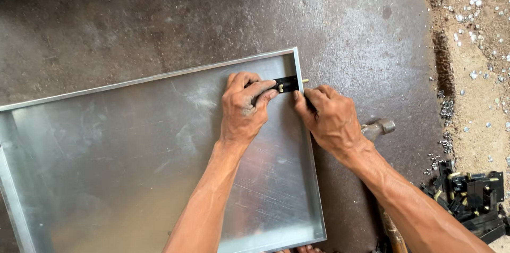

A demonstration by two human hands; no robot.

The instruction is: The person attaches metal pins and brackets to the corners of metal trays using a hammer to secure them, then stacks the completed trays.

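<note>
A large shallow sheet-metal tray (106,157) with a raised rim lies on a dark floor. My left hand (243,108) presses a small black latch piece (287,84) against the tray's inner right wall, near the far corner. A brass pin (305,80) sticks out through the rim there. My right hand (328,117) rests on the rim just to the right of the latch, fingers curled at the tray's edge; what it grips is hidden.
A hammer (378,128) lies on the floor beside my right wrist, its handle running toward the bottom edge. A pile of black latch parts (470,197) sits at the lower right. Sandy ground with white pebbles (473,30) borders the right side.
</note>
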